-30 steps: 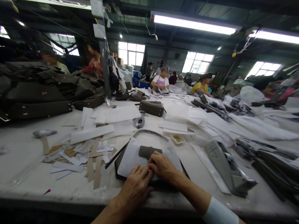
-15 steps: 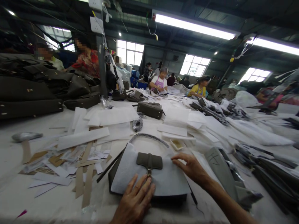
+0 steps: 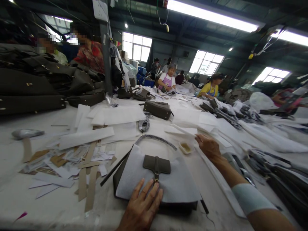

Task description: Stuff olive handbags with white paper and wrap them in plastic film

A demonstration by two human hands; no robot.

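Note:
A dark olive handbag lies on the table in front of me, its front covered by a pale sheet. The bag's flap tab and buckle strap show on top of that sheet. Its wrapped handle arches away from me. My left hand rests with spread fingers on the sheet, fingertips just below the buckle. Beyond the bag's right side, my right hand pinches the edge of a white paper sheet. A small dish of yellowish stuff sits left of that hand.
Paper strips and card scraps litter the left side. A second handbag and a coiled wrapped strap lie farther back. Dark bags are heaped at the left and right. Co-workers sit across the table.
My right hand has left the bag's upper right corner and moved forward and right to the white paper. My left hand stays on the bag. The view has shifted slightly.

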